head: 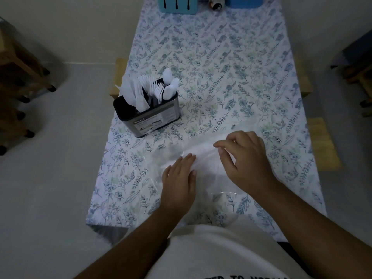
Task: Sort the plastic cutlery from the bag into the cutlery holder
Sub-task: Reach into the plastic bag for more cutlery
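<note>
Your left hand [179,179]: fingers straight, flat on clear bag [203,158], pressing it to table [231,77]. Your right hand [246,158]: fingers curled, pinching bag film near its middle. Bag contents: cannot tell. Cutlery holder [149,115]: beyond left hand, upright, holding white knives, forks, spoons. Far edge: blue containers [174,4].

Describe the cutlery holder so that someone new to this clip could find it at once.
On the long table under the floral tablecloth, look near its left edge, beyond the person's left hand. The dark rectangular cutlery holder with a paper label stands there. It alone is filled with upright white plastic knives, forks and spoons.
</note>
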Demonstrator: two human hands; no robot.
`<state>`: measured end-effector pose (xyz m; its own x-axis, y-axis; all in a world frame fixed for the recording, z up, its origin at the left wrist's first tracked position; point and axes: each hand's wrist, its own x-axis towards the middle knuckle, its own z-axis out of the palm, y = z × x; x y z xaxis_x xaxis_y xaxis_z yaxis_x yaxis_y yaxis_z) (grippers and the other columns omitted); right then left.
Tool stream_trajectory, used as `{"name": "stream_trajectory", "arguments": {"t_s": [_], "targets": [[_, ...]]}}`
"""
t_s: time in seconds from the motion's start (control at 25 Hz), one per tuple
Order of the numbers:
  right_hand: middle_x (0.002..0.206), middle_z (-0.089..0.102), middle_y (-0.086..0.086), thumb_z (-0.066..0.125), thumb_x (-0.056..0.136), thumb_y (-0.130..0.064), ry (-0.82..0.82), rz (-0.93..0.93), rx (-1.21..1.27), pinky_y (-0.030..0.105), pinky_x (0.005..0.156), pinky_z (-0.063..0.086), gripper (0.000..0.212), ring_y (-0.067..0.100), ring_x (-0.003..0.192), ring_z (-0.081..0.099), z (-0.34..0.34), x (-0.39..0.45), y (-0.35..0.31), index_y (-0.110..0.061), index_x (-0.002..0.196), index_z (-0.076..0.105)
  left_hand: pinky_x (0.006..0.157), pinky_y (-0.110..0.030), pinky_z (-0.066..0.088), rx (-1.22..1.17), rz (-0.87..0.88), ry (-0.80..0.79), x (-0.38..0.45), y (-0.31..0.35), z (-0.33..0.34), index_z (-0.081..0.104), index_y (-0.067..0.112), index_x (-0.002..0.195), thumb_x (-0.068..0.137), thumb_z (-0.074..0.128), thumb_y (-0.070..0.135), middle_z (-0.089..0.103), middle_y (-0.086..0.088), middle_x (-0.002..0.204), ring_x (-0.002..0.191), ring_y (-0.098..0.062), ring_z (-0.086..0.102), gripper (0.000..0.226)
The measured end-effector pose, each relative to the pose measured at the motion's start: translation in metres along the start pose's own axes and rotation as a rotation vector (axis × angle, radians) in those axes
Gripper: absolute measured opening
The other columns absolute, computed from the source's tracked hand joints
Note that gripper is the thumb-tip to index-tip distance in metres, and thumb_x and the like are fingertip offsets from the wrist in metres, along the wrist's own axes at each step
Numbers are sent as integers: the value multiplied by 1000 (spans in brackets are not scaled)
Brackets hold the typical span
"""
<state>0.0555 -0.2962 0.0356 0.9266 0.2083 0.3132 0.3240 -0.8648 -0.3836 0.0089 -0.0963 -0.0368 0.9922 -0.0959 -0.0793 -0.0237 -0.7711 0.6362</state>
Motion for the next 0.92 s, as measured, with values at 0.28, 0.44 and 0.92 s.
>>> {"name": "stream_trajectory", "arguments": {"t_s": [0.28,0.44,0.92], "targets": [[116,67,0,58,84,-31,-291,131,-125,46,119,26,38,25,119,57,27,-27,5,-23,119,72,120,-45,26,157,148,0,3,-7,-12,53,25,141,102,36,38,52,5,149,144,-14,38,45],[109,71,3,59,95,-23,-252,128,-166,46,124,20,31,25,112,63,44,-38,4,-16,125,63,125,-49,6,347,-59,-4,-15,-29,-20,31,26,155,100,24,49,22,3,165,156,-22,8,60],[89,75,-1,71,89,-12,84,-40,-88,39,93,40,13,28,89,63,-4,8,-36,-18,97,79,127,-39,0,-211,-170,-144,-6,-18,-1,9,26,161,102,24,30,2,8,169,154,-13,-10,61]]}}
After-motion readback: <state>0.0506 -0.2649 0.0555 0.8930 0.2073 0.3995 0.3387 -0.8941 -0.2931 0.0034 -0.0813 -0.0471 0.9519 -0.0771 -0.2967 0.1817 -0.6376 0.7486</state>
